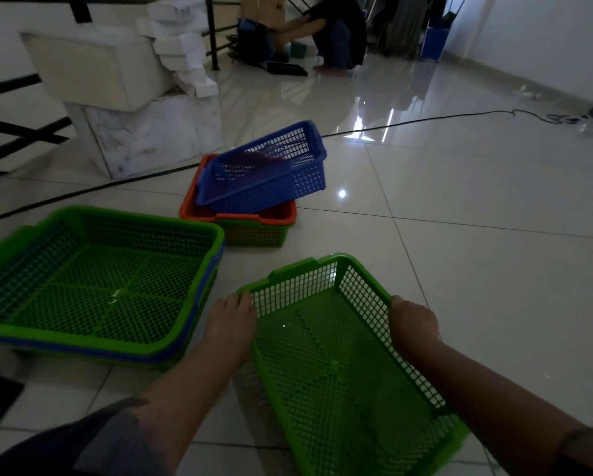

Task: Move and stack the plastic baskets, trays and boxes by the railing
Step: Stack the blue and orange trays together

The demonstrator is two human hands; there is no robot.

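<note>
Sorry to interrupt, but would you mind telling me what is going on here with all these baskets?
A person holds a green mesh basket by its long sides, left hand and right hand on opposite rims. To its left a wide green tray tops a nested stack on the tiled floor. Farther off, a blue basket sits tilted in an orange basket. Another person crouches beyond.

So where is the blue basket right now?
In the head view the blue basket sits tilted in the orange basket, up the middle of the floor, near the white marble block and behind the big green tray.
</note>
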